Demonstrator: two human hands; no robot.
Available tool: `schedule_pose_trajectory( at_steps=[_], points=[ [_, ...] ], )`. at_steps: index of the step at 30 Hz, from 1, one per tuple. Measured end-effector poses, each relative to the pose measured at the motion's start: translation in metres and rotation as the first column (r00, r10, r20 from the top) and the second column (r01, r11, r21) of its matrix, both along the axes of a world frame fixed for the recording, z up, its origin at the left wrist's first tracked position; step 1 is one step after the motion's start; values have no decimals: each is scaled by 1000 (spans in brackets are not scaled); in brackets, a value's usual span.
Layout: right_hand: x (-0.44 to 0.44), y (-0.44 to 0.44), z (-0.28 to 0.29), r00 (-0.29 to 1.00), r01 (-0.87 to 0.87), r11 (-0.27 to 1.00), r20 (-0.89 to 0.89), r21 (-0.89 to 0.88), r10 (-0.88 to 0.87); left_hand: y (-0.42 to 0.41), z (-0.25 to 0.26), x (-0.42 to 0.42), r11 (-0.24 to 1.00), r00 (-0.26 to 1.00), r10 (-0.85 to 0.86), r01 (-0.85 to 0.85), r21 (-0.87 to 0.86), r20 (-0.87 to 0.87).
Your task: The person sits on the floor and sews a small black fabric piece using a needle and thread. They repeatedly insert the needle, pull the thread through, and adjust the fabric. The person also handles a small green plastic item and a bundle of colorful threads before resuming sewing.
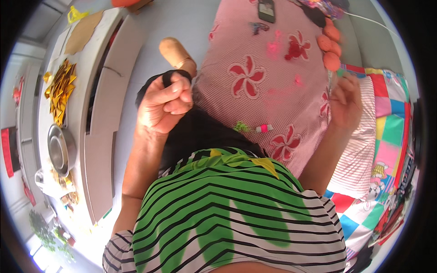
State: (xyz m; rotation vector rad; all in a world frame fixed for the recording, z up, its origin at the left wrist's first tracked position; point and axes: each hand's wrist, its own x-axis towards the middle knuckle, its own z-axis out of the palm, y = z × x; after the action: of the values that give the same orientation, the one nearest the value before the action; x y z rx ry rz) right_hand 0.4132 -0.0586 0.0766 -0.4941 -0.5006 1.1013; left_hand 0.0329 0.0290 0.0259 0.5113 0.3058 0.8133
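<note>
My left hand [165, 99] is raised over my black trouser leg with its fingers curled tightly together; no object shows between them. My right hand [346, 99] hovers at the right edge of a pink textured cover [218, 82] with pinwheel flowers. Its fingers are bent and blurred, so whether they pinch something thin is unclear. On the cover between the hands lie a small green tangle [241, 126] and a short white piece with a pink band [264, 128]. Farther up are a dark small bundle [259, 28] and a phone [266, 11].
Orange balls [331, 61] line the cover's right edge, above a striped pillow [355, 143] and a patchwork quilt [391, 126]. At left, a long white cabinet [78, 102] bears folded gold paper pieces [61, 92], metal bowls [59, 150] and brown sheet material [82, 34].
</note>
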Motion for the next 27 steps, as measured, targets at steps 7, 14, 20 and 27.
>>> schedule_pose_trajectory(
  at_steps=[7, 14, 20, 27],
  points=[
    [-78, 17, 14, 822, -17, 964, 545, -264, 164, -8, 5, 12, 995, 996, 61, -56, 85, -65],
    [-123, 29, 13, 791, -306, 914, 464, -265, 399, -23, 26, 43, 988, 972, 20, 17, 156, -235],
    [-140, 32, 10, 758, -381, 878, 445, -290, 477, -31, 28, 58, 988, 979, -43, 71, 136, -200],
    [-141, 34, 8, 840, -329, 916, 372, -232, 396, -30, 21, 55, 980, 943, -96, 147, 137, -319]
  ],
)
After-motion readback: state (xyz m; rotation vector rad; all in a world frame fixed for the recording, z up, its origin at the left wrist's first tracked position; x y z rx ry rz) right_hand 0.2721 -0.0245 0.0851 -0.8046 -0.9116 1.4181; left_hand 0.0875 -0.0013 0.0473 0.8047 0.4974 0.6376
